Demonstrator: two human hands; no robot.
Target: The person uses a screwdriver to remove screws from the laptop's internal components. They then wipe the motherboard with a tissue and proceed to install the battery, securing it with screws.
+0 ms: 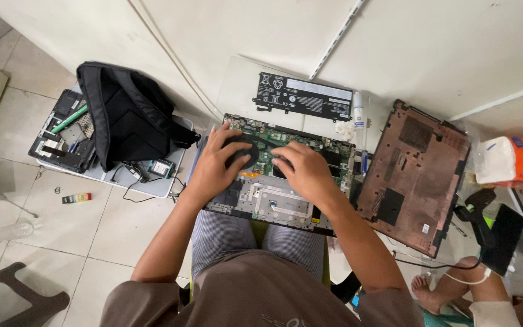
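Two hands rest on an opened laptop that lies across the person's knees, its green board and fan bared. Far left on the tiled floor sits a tray carrying a second stripped machine and a black backpack, with a small coloured strip near it on the tiles. Moving right, the left hand lies over the round black fan, fingers curled loosely onto it; whether it grips or merely presses, I cannot tell. Just right of it, the right hand lies palm down on the board, fingers bent and spread, holding nothing that shows (its fingertips are hidden from view). Beyond the laptop, against the wall, lies a flat black battery, with a small white tube just right of it. Further right the brown bottom cover lies inside up, and at the far right edge stands an orange tissue pack.
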